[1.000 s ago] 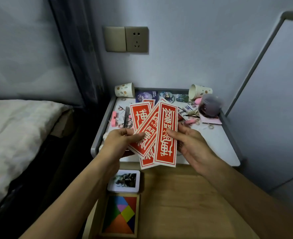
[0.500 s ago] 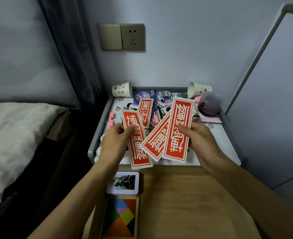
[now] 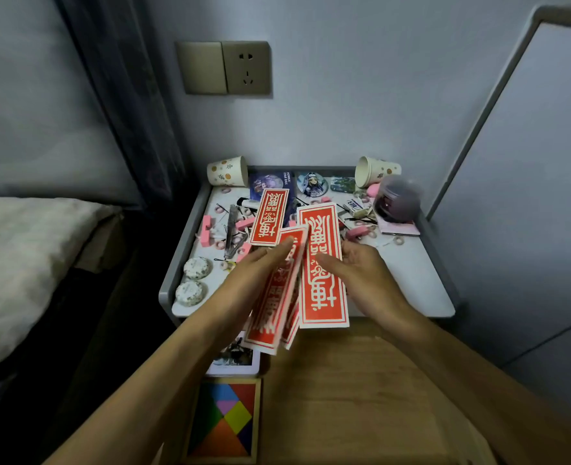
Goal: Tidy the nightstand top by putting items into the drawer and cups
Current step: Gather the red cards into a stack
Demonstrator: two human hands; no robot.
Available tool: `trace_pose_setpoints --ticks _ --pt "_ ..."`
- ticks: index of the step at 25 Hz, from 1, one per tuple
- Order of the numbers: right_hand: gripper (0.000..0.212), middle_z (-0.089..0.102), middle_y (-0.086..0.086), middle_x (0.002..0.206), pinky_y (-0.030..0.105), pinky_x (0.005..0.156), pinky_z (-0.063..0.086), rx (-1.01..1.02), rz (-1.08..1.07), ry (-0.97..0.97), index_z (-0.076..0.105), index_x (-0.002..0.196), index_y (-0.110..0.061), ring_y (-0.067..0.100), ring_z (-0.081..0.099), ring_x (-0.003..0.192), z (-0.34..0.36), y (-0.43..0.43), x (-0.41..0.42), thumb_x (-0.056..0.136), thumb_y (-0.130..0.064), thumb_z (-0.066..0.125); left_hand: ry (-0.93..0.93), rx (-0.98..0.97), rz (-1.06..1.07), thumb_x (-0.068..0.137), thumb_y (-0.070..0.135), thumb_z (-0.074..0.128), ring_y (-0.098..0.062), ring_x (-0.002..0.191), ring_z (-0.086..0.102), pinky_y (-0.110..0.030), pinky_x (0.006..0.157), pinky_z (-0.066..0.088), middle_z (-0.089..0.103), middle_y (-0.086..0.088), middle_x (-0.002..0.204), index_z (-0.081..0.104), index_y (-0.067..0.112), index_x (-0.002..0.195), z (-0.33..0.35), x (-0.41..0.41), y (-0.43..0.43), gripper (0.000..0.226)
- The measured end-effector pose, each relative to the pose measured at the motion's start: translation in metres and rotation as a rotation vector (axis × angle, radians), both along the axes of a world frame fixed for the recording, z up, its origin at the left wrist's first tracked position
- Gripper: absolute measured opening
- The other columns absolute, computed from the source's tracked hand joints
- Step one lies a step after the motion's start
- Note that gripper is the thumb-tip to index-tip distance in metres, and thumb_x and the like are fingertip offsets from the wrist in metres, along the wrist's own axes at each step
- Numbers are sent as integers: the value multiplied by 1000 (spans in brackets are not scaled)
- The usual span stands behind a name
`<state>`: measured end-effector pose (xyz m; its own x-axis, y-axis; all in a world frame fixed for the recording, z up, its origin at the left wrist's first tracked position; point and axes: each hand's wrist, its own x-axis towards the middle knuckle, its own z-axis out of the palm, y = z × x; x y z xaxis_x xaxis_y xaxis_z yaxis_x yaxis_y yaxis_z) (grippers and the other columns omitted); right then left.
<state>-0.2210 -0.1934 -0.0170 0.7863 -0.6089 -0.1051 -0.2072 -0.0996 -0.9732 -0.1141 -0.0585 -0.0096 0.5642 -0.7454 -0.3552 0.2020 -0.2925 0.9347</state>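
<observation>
Red cards point(image 3: 272, 297): a tilted bundle held over the front edge of the tabletop point(image 3: 411, 280), above the open drawer point(image 3: 344, 380). The left hand point(image 3: 257, 276) holds the bundle, fingers laid nearly straight along its upper face (thumb hidden behind the cards). The right hand point(image 3: 361, 273) pinches a single red card point(image 3: 322, 236), thumb across its printed face and fingers underneath; its left edge overlaps the bundle. A loose red card point(image 3: 269, 216) lies flat on the tabletop among pink clips and hair ties. Left paper cup point(image 3: 228, 171) and right paper cup point(image 3: 376, 169) each lie on their sides at the back corners. A purple jar point(image 3: 396, 199) stands just in front of the right cup. A tangram puzzle point(image 3: 225, 421) sits in the drawer's front-left part.
</observation>
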Motion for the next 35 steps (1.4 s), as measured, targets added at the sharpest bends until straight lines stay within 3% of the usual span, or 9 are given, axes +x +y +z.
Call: trace_pose_setpoints --ticks 2,4,7,10,14,18,21,26,35 --pt "19 76 -4 94 25 74 57 56 -22 -2 67 110 -18 12 74 80 2 -4 -2 97 -25 56 27 -30 -9 97 41 52 -15 87 73 -35 86 52 75 -2 96 65 9 107 -3 1 -1 35" --pt "19 76 -6 94 25 74 55 95 -22 -7 67 109 -19 11 74 81 2 -7 -4 98 -27 53 -26 -36 53 97 17 57 -20 90 72 -44 92 53 73 -7 99 60 9 103 -7 4 -2 11" --pt "22 76 -4 96 31 79 55 139 -37 -8 65 111 -19 13 74 83 -1 -7 -4 99 -30 49 -55 -43 167 93 0 58 -26 93 72 -46 86 58 68 -14 111 52 15 113 -9 5 -2 27" --pt "22 76 -3 95 33 79 55 207 -111 -51 63 111 -20 15 74 85 -1 -11 -5 101 -31 47 -53 -74 289 91 0 61 -22 87 73 -39 73 60 69 -9 109 41 24 129 -8 6 0 49" --pt "14 73 -7 92 21 62 53 171 -171 -73 58 108 -29 9 73 78 2 -16 -9 101 -33 47 -54 -78 396 91 5 64 -19 90 70 -32 67 55 67 -7 116 32 21 144 -9 14 2 65" --pt "13 73 -4 95 22 60 55 67 -141 -37 58 108 -30 10 73 77 1 -15 -10 98 -35 52 -149 -55 356 92 8 62 -11 80 72 -26 66 54 73 -3 105 57 10 125 -9 16 5 33" --pt "13 73 -8 94 20 59 55 42 -103 -15 58 109 -31 8 73 77 1 -14 -10 98 -34 53 -138 -82 348 94 11 61 -8 74 73 -25 64 53 76 5 88 68 16 104 -7 16 7 14" --pt "17 72 -9 95 25 64 57 46 1 55 54 111 -38 11 73 76 1 -9 -10 101 -25 48 -106 -73 384 99 19 53 -16 84 73 -33 74 54 75 -1 97 65 14 112 -7 17 7 17" --pt "40 69 -8 112 21 61 57 -9 -33 17 47 133 -39 7 72 81 2 -10 -9 97 -24 55 -102 -54 399 93 11 62 -19 83 72 -30 63 54 71 -4 105 53 16 122 -7 20 10 30"
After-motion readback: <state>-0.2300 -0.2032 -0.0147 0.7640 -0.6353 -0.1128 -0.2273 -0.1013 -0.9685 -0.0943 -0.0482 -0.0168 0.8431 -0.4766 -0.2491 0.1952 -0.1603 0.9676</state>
